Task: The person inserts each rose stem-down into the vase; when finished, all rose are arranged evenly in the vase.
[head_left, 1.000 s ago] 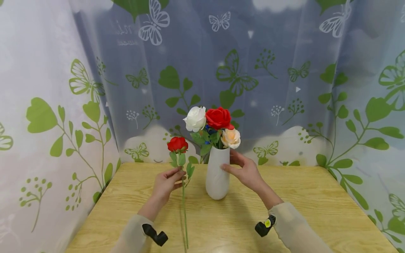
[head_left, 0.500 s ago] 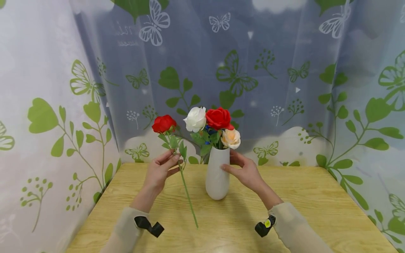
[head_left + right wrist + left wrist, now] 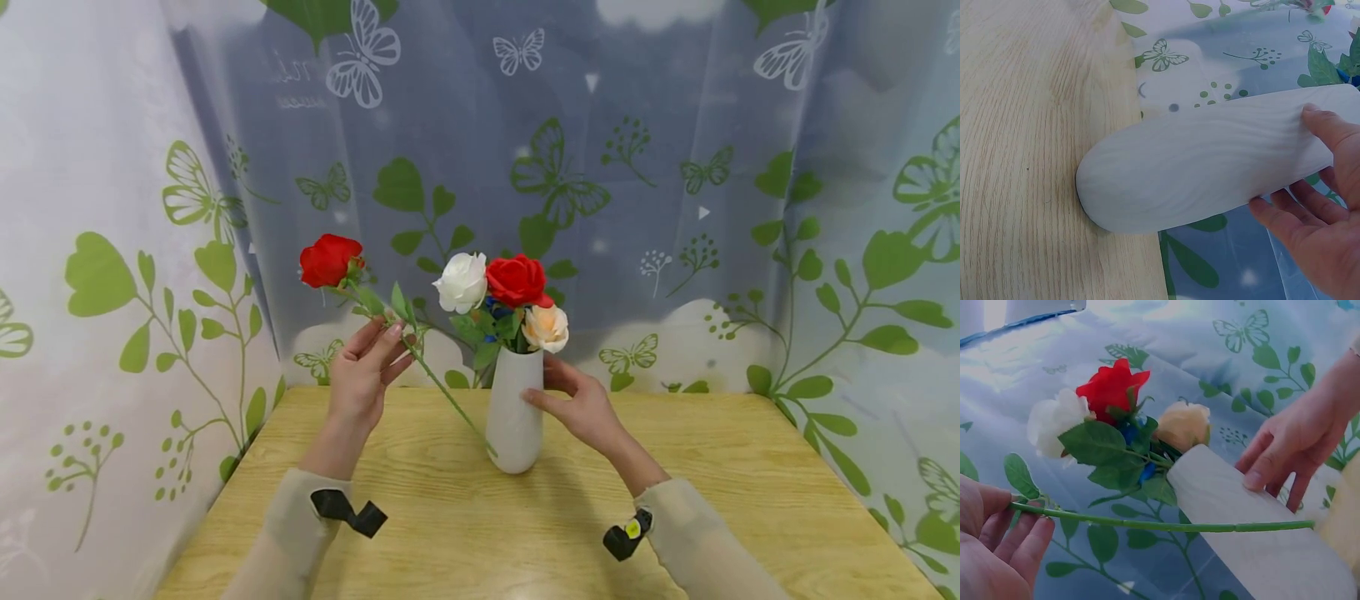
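Note:
My left hand (image 3: 358, 379) pinches the green stem of a red rose (image 3: 330, 260) just below its leaves. The rose leans to the left, and its bare stem (image 3: 1179, 526) slants down to the right, its lower end overlapping the vase in the head view. My right hand (image 3: 581, 408) holds the upper right side of a white vase (image 3: 514, 417), thumb on the front and fingers around the side. The vase stands upright on the table. In its mouth are a white rose (image 3: 461, 283), another red rose (image 3: 517, 280), a peach rose (image 3: 546, 328) and something blue among the leaves.
The wooden table (image 3: 450, 542) ends just behind the vase. A printed curtain (image 3: 645, 100) with butterflies and leaves hangs at the back and along both sides.
My left hand has risen and moved left with the red rose, tilting it from nearly upright to a strong slant. The right hand and the vase have stayed in place.

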### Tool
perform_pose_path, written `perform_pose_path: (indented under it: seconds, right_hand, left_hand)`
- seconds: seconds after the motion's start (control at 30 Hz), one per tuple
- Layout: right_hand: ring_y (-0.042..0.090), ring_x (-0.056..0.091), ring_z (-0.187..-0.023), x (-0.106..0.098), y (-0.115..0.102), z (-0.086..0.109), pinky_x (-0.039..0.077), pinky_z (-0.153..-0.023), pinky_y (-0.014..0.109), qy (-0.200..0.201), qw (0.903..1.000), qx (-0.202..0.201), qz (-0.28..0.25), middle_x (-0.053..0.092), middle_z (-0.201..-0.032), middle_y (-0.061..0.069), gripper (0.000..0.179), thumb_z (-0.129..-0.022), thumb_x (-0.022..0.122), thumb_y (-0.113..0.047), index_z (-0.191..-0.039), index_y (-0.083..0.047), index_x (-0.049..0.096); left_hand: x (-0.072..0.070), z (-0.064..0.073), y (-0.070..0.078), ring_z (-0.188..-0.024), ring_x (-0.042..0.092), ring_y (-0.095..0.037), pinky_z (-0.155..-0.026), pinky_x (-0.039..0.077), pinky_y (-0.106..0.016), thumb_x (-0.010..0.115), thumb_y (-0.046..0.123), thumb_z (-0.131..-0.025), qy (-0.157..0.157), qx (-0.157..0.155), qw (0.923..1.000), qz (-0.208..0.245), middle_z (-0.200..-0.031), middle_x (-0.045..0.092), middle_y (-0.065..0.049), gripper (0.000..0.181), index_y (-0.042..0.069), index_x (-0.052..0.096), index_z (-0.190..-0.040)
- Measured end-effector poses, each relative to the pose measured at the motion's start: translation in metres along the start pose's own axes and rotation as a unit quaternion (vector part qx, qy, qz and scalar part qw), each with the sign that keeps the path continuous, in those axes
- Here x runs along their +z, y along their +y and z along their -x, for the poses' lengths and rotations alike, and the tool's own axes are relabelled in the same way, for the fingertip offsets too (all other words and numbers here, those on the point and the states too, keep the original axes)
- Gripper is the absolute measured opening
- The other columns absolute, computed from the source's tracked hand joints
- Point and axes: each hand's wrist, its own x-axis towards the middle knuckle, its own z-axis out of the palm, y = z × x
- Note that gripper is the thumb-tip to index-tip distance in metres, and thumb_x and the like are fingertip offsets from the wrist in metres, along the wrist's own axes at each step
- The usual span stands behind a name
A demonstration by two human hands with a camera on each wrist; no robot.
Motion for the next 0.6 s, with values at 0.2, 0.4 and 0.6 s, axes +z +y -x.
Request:
perform_pose_path:
  seconds: [0.2,0.4,0.6]
  right_hand:
    - [0.032,0.064,-0.132,0.0,-0.002,0.001,0.06,-0.104,0.049,-0.001,1.0,-0.001,0.001,0.066,-0.143,0.01,0.069,-0.096,0.08,-0.034,-0.157,-0.024,0.051]
    - [0.033,0.064,-0.132,0.0,-0.002,0.001,0.06,-0.104,0.05,0.0,1.0,-0.008,-0.001,0.066,-0.143,0.012,0.068,-0.096,0.08,-0.033,-0.157,-0.022,0.051]
    - [0.032,0.064,-0.132,-0.001,-0.001,0.002,0.06,-0.103,0.049,0.003,1.0,0.0,0.001,0.066,-0.143,0.011,0.069,-0.095,0.081,-0.034,-0.157,-0.022,0.052]
  left_hand:
    - [0.01,0.001,0.013,-0.087,0.081,-0.015,-0.082,0.067,-0.033,0.068,0.002,-0.102,0.0,0.034,0.998,0.052,-0.097,0.081,0.0,0.013,0.014,0.072,-0.102]
    - [0.019,0.001,0.024,-0.086,0.08,-0.017,-0.085,0.067,-0.035,0.068,0.002,-0.101,-0.009,0.071,0.9938,0.085,-0.098,0.079,-0.001,0.012,0.012,0.075,-0.104]
    - [0.027,0.0,0.031,-0.087,0.079,-0.018,-0.087,0.066,-0.035,0.068,0.002,-0.101,-0.02,0.096,0.9894,0.107,-0.096,0.078,-0.001,0.012,0.012,0.075,-0.101]
